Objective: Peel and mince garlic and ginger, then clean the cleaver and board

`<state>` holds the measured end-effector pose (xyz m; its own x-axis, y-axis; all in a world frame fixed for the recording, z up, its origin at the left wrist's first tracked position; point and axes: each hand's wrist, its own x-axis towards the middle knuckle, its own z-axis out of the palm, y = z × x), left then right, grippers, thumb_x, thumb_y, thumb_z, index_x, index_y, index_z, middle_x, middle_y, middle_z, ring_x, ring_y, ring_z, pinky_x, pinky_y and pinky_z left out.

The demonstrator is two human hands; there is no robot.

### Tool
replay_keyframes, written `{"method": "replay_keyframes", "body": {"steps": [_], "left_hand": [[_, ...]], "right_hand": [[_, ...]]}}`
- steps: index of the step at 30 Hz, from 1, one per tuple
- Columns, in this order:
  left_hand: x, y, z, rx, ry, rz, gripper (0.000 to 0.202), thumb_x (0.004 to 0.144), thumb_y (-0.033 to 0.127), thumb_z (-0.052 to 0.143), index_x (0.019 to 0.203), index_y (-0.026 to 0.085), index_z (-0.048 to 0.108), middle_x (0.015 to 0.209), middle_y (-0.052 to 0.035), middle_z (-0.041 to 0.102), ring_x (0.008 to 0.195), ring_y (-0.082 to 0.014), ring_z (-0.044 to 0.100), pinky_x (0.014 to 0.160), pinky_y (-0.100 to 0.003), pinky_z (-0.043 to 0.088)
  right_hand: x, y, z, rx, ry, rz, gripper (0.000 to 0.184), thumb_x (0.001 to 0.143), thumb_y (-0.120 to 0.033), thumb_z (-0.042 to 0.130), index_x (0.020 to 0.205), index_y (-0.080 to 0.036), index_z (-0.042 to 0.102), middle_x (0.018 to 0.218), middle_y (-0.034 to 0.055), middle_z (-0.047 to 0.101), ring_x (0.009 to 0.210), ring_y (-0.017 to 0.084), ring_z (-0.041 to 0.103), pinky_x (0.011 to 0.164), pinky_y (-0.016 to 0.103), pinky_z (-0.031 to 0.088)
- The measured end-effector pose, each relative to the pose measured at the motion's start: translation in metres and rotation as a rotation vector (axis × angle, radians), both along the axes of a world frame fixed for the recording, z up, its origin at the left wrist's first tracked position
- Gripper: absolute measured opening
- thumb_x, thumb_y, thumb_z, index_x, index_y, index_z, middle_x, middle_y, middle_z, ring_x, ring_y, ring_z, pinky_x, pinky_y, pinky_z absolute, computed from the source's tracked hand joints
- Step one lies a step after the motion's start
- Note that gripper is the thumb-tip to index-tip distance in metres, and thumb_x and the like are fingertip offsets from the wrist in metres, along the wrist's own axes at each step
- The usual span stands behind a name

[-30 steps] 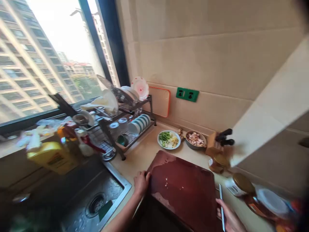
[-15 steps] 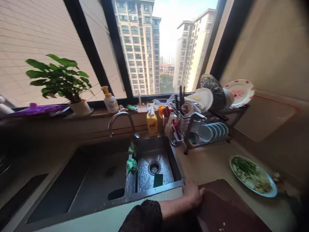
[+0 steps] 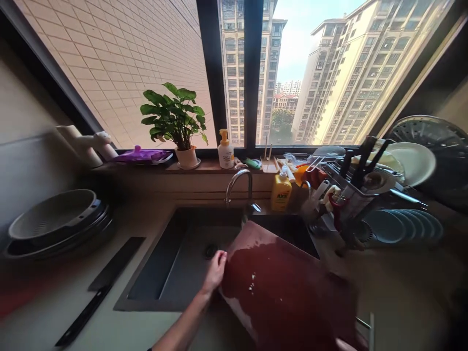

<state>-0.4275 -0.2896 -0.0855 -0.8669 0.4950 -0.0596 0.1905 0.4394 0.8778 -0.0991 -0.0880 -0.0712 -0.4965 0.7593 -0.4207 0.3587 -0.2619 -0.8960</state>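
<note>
The left hand [image 3: 215, 273] grips the left edge of a dark red cutting board [image 3: 281, 287], its fingers curled narrowly around the rim. The board is tilted and lies across the right part of the steel sink [image 3: 157, 278], with its far corner close to the faucet [image 3: 239, 180]. A few small pale bits cling to the board near the gripping hand. The right hand [image 3: 345, 346] shows only as a sliver at the bottom edge, by the near end of the board, so its fingers cannot be told.

Beyond the sink, a yellow dish soap bottle [image 3: 281, 193] stands just right of the faucet. To the right, a wire dish rack [image 3: 340, 195] holds blue bowls [image 3: 397, 226] on edge, a white plate [image 3: 413, 163] and dark utensil handles standing upright. On the windowsill are a pump bottle [image 3: 225, 151], a potted plant [image 3: 173, 114] in a white pot and a purple bag [image 3: 142, 156]. On the counter to the left of the sink lie a black-handled knife [image 3: 98, 287] and a stack of dark bowls [image 3: 54, 224], the top one a strainer.
</note>
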Motion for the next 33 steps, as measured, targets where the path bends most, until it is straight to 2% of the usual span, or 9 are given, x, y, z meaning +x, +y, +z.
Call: {"method": "replay_keyframes", "body": {"steps": [5,7,10,15,21,25,28,30,33], "left_hand": [[-0.09,-0.062,-0.016,-0.005,0.019,0.261,0.03,0.078,0.047,0.047,0.07,0.02,0.058,0.069,-0.0044,0.064,0.074,-0.0231,0.062,0.071,-0.032,0.047],[-0.115,-0.07,-0.021,-0.015,0.006,0.317,0.029,0.078,0.046,0.048,0.069,0.02,0.058,0.068,-0.005,0.065,0.076,-0.024,0.063,0.071,-0.032,0.047],[-0.141,-0.072,-0.031,-0.026,-0.025,0.369,0.028,0.079,0.043,0.048,0.069,0.019,0.059,0.067,-0.0049,0.065,0.076,-0.0245,0.064,0.069,-0.032,0.048],[-0.16,-0.063,-0.054,-0.039,-0.078,0.401,0.025,0.078,0.04,0.05,0.066,0.019,0.057,0.067,-0.0055,0.065,0.076,-0.0251,0.065,0.07,-0.033,0.049],[-0.164,-0.058,-0.075,-0.061,-0.123,0.389,0.018,0.08,0.034,0.05,0.07,0.02,0.057,0.073,-0.0067,0.066,0.082,-0.0251,0.065,0.078,-0.036,0.049],[-0.166,-0.041,-0.055,-0.011,-0.112,0.369,0.02,0.077,0.031,0.057,0.09,0.017,0.061,0.106,-0.0133,0.064,0.109,-0.0279,0.057,0.091,-0.038,0.044],[-0.167,0.0,-0.026,0.296,-0.311,0.271,0.027,0.079,0.034,0.059,0.101,0.019,0.06,0.117,-0.0132,0.059,0.111,-0.0243,0.055,0.086,-0.033,0.046],[-0.166,0.038,-0.009,0.359,-0.436,0.196,0.029,0.082,0.044,0.055,0.09,0.017,0.06,0.092,-0.0104,0.066,0.085,-0.0202,0.064,0.068,-0.029,0.05],[-0.164,0.093,0.006,0.392,-0.612,0.086,0.044,0.083,0.055,0.047,0.075,0.013,0.058,0.065,-0.0068,0.063,0.055,-0.015,0.06,0.049,-0.024,0.045]], "right_hand": [[-0.11,-0.019,0.001,-0.288,0.265,0.139,0.053,0.061,-0.043,0.076,0.106,-0.02,0.061,0.094,0.0083,0.073,0.087,0.029,0.07,0.07,0.037,0.058],[-0.158,-0.013,0.002,-0.409,0.32,0.19,0.053,0.058,-0.035,0.081,0.103,-0.019,0.06,0.088,0.0072,0.074,0.081,0.026,0.071,0.065,0.032,0.058],[-0.21,0.0,0.003,-0.431,0.307,0.209,0.051,0.053,-0.028,0.083,0.098,-0.018,0.061,0.079,0.0047,0.073,0.07,0.022,0.071,0.057,0.027,0.056],[-0.238,0.015,-0.002,-0.363,0.217,0.204,0.044,0.055,-0.029,0.08,0.094,-0.018,0.062,0.069,0.0016,0.07,0.057,0.019,0.068,0.05,0.026,0.053],[-0.238,0.019,-0.021,-0.395,0.214,0.171,0.048,0.054,-0.028,0.082,0.097,-0.019,0.062,0.076,0.0011,0.072,0.068,0.019,0.069,0.059,0.026,0.055],[-0.235,0.019,-0.033,-0.419,0.174,0.088,0.049,0.053,-0.029,0.083,0.097,-0.019,0.062,0.074,0.0008,0.072,0.067,0.02,0.069,0.057,0.025,0.054],[-0.232,0.021,-0.043,-0.419,0.186,0.069,0.048,0.054,-0.031,0.083,0.096,-0.02,0.063,0.076,0.0006,0.072,0.071,0.02,0.069,0.059,0.025,0.054],[-0.23,0.022,-0.048,-0.421,0.174,0.077,0.048,0.055,-0.033,0.083,0.096,-0.02,0.063,0.076,0.0001,0.072,0.069,0.021,0.069,0.059,0.026,0.054],[-0.229,0.023,-0.05,-0.412,0.161,0.101,0.049,0.055,-0.035,0.083,0.098,-0.02,0.063,0.078,0.0008,0.072,0.069,0.021,0.069,0.062,0.029,0.054]]}}
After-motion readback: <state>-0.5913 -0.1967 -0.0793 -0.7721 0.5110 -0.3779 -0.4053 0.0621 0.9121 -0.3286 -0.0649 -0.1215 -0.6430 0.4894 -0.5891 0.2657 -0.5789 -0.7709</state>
